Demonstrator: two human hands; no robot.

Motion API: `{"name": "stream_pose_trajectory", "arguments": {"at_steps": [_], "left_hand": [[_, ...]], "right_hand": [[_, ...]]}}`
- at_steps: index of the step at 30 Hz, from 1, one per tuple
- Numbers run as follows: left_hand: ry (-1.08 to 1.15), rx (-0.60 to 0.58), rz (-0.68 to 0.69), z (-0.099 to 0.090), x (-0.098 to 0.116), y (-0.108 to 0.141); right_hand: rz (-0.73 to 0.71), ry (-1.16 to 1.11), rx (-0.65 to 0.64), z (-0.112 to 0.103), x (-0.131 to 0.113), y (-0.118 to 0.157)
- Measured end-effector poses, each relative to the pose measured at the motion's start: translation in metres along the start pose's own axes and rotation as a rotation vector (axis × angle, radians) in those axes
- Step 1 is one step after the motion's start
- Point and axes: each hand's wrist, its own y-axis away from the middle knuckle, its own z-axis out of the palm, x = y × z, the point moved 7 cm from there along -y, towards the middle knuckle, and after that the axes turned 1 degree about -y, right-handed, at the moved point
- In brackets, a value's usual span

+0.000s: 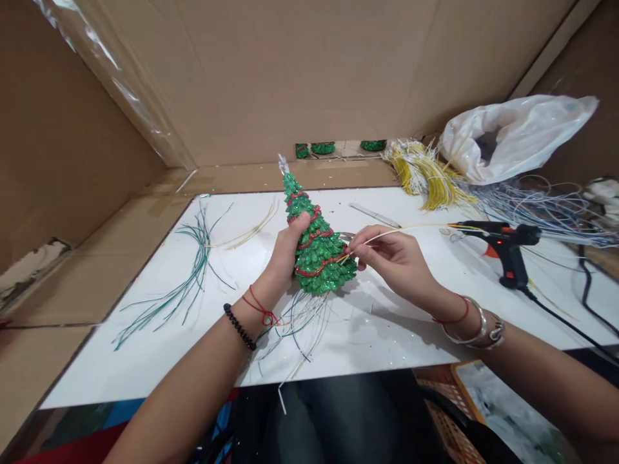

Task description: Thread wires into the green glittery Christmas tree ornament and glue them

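A small glittery green Christmas tree (pixel 319 248) with red garlands and a clear tip leans over the white board. My left hand (pixel 286 251) is wrapped round its left side, thumb on the front. From under the tree's base hang several thin wires (pixel 302 322) in blue, white and yellow. My right hand (pixel 387 254) pinches a thin yellow-and-white wire (pixel 411 226) against the tree's lower right side. The wire's long end trails off to the right above the board. Part of a metal tool (pixel 346 236) shows behind the right fingers; its kind is hidden.
Green wires (pixel 193 264) lie on the left of the white board (pixel 159 367). A black glue gun (pixel 510 248) stands at right, with its cord. Behind are a pen-like stick (pixel 373 214), yellow wire bundles (pixel 420 174), blue-white wires (pixel 536 203) and a plastic bag (pixel 512 138). Cardboard walls (pixel 290 77) enclose the board.
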Motion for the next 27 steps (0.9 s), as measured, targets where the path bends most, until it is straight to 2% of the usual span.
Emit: {"name": "stream_pose_trajectory", "arguments": {"at_steps": [7,15,21,27], "left_hand": [[0.043,-0.020,-0.021,0.002,-0.002,-0.001],[0.046,-0.017,-0.018,0.005,0.000,0.000],[-0.013,0.010,-0.014,-0.003,-0.003,-0.004],[-0.107,0.050,0.032,-0.001,0.002,0.002]], "right_hand": [[-0.065,0.069,-0.027,0.000,0.000,0.001],[-0.431,0.479,-0.111,0.006,-0.026,0.008],[-0.520,0.552,-0.133,0.009,-0.034,0.011],[-0.643,0.594,-0.182,0.016,-0.042,0.015]]}}
